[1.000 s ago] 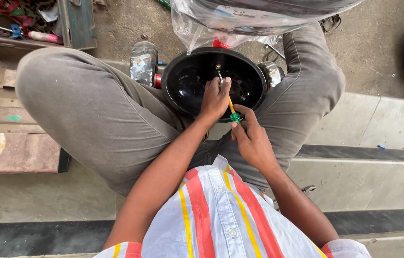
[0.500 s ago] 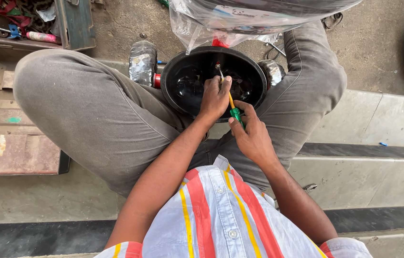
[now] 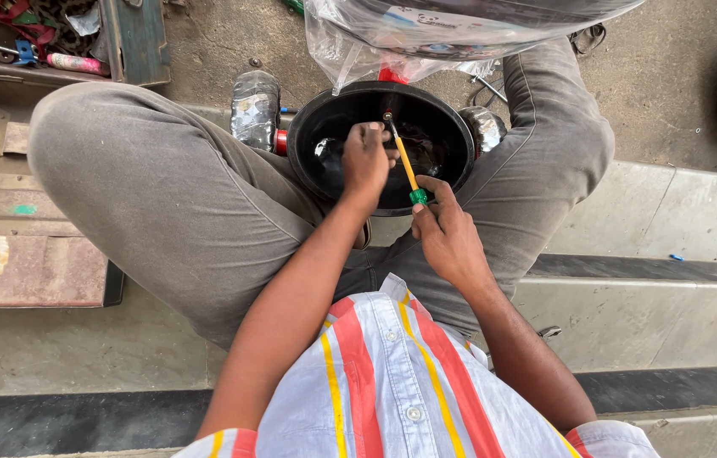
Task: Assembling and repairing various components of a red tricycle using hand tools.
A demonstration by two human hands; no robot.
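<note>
Barely anything shifted from the frame before: both hands held their places over the black housing point(image 3: 448, 136), and the screwdriver point(image 3: 405, 161) kept the same slant, its tip planted near the far rim. Only a slight wobble of the view showed between the two moments.

That black housing, a round, deep, bowl-like shell, sat wedged between the person's knees, resting against the grey trousers point(image 3: 163, 195). Its inside was dark and glossy, with something metallic glinting low on the left wall; what that part was could not be made out in the shadow.

Above it hung a clear plastic bag point(image 3: 358, 42), crumpled and draped over a large dark form at the top edge. A clear plastic bottle point(image 3: 254, 108) lay just beside the housing on the left, near the left knee.

Left hand point(image 3: 365, 161) reached down inside the bowl, fingers curled and pinching, possibly on a small part by the screwdriver shaft, though the grip was hidden. Right hand point(image 3: 448, 237) sat at the near rim, fingertips clasped around the tool's green end.

The screwdriver itself had a thin yellow handle, a green cap and a short metal shaft, tilted up and away.
</note>
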